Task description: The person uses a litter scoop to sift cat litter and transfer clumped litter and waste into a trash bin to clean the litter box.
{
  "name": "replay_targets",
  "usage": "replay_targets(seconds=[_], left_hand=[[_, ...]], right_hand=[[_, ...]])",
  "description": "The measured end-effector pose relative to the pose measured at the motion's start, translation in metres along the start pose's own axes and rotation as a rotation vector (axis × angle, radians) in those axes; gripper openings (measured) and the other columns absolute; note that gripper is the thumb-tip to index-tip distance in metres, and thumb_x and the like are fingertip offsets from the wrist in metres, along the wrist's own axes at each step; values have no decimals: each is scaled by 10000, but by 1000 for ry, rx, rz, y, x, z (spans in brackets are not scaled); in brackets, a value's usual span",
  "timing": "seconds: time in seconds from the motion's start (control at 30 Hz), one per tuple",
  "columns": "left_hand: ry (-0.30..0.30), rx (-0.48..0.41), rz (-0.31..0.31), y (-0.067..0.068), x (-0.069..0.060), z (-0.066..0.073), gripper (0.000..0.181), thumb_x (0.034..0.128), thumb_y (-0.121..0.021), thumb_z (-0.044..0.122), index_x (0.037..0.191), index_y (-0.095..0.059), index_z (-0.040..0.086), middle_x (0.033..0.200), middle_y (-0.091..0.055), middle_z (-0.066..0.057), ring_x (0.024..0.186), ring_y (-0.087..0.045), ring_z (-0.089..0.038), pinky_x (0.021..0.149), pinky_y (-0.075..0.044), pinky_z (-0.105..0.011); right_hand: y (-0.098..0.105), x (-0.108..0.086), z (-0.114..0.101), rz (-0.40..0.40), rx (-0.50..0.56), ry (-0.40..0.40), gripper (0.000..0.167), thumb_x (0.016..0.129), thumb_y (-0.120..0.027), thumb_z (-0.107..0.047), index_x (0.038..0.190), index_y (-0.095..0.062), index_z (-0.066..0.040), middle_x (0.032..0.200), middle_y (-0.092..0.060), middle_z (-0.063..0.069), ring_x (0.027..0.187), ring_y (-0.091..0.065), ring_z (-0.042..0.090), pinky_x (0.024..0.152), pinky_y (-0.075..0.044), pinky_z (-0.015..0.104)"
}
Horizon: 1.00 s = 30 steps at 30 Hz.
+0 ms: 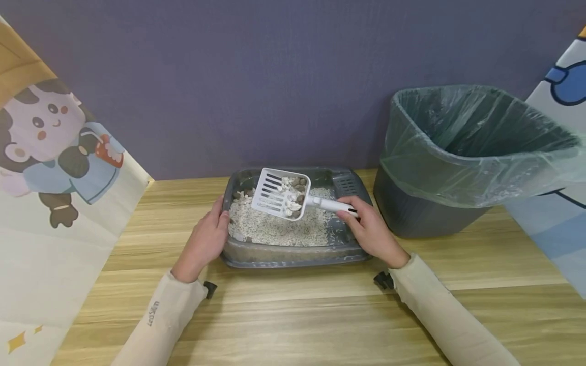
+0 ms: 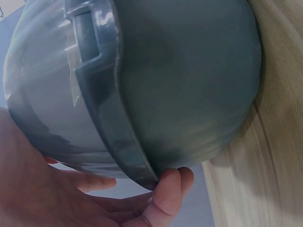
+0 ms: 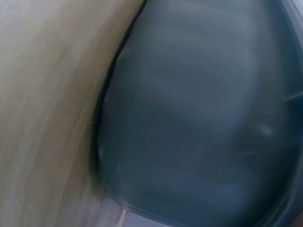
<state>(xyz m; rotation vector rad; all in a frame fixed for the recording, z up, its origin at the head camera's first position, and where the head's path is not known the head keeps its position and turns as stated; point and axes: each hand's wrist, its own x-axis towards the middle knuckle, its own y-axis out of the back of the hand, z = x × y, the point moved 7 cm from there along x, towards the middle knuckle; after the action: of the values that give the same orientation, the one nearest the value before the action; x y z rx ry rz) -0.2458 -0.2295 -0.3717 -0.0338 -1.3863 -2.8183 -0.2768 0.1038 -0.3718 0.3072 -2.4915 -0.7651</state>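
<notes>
On the wooden table [image 1: 293, 325], a dark bin [image 1: 421, 218] with a translucent green bag [image 1: 435, 173] stands just beside a gray tray [image 1: 293, 253] of pale litter [image 1: 270, 229], whose left rim the left hand [image 1: 206, 239] pinches between thumb and fingers. The right hand [image 1: 373, 231], fingers curled round its handle, holds a white slotted scoop [image 1: 316, 201] over the litter, brown and white clumps [image 1: 296, 195] in it.

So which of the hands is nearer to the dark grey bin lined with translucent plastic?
The right hand: it grips the white slotted scoop near the left side of the bin. The left hand is farther away, holding the grey plastic litter tray.
</notes>
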Motion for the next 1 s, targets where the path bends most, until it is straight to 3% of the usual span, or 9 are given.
replay_targets(seconds=[0.17, 0.37, 0.5, 0.63, 0.77, 0.87, 0.93, 1.0], left_hand=[[-10, -1, 4, 0, 0, 2, 565, 1033, -200, 369, 1533, -86, 130, 1138, -552, -176, 969, -528, -323, 787, -444, -505], [-10, -21, 3, 0, 0, 3, 566, 1032, -196, 382, 1534, -82, 146, 965, -559, -125, 695, -503, -249, 568, -432, -375], [-11, -16, 8, 0, 0, 2, 558, 1034, -204, 368, 1534, -96, 145, 951, -553, -124, 763, -528, -272, 628, -446, -402], [-16, -4, 10, -1, 0, 2, 557, 1033, -194, 369, 1533, -101, 143, 1025, -559, -150, 885, -538, -315, 725, -446, -471], [-5, 10, 4, -2, 0, 2, 558, 1032, -171, 376, 1534, -93, 144, 997, -550, -162, 880, -540, -325, 718, -446, -484], [-5, 7, 1, -3, 0, 2, 557, 1032, -169, 372, 1532, -97, 138, 1114, -546, -204, 986, -538, -371, 778, -442, -542], [-7, 9, 0, -2, 0, 2, 555, 1032, -169, 368, 1531, -104, 135, 1174, -528, -224, 1034, -520, -393, 804, -428, -570], [-10, 16, 2, -1, 0, 2, 552, 1032, -170, 366, 1530, -108, 136, 1173, -525, -232, 1026, -520, -402, 793, -429, -577]], right_hand=[[9, -2, -13, -8, -46, 0, 290, 961, -548, -281, 1223, -567, -159, 788, -541, 5, 497, -410, 131, 443, -376, 281], [44, 1, -64, 11, -183, 108, 273, 952, -575, -232, 1207, -594, -137, 729, -524, -6, 496, -381, 111, 458, -348, 275], [77, 3, -103, 80, -316, 209, 232, 936, -607, -176, 1158, -628, -112, 665, -453, -48, 490, -350, 89, 468, -318, 251], [118, 5, -133, 182, -446, 245, 216, 924, -628, -176, 1121, -659, -93, 590, -403, -49, 450, -312, 94, 453, -268, 229], [160, 5, -146, 269, -551, 219, 239, 929, -625, -197, 1116, -667, -54, 549, -381, -20, 415, -274, 93, 421, -223, 230], [191, 1, -147, 318, -629, 190, 270, 943, -604, -199, 1113, -653, 5, 540, -394, 25, 394, -252, 86, 390, -204, 226], [212, -3, -143, 342, -664, 114, 312, 963, -570, -223, 1136, -628, 30, 564, -404, 67, 400, -253, 84, 375, -196, 227], [234, -7, -137, 390, -653, 77, 328, 974, -549, -213, 1138, -610, 63, 595, -411, 22, 418, -261, 49, 372, -188, 208]])
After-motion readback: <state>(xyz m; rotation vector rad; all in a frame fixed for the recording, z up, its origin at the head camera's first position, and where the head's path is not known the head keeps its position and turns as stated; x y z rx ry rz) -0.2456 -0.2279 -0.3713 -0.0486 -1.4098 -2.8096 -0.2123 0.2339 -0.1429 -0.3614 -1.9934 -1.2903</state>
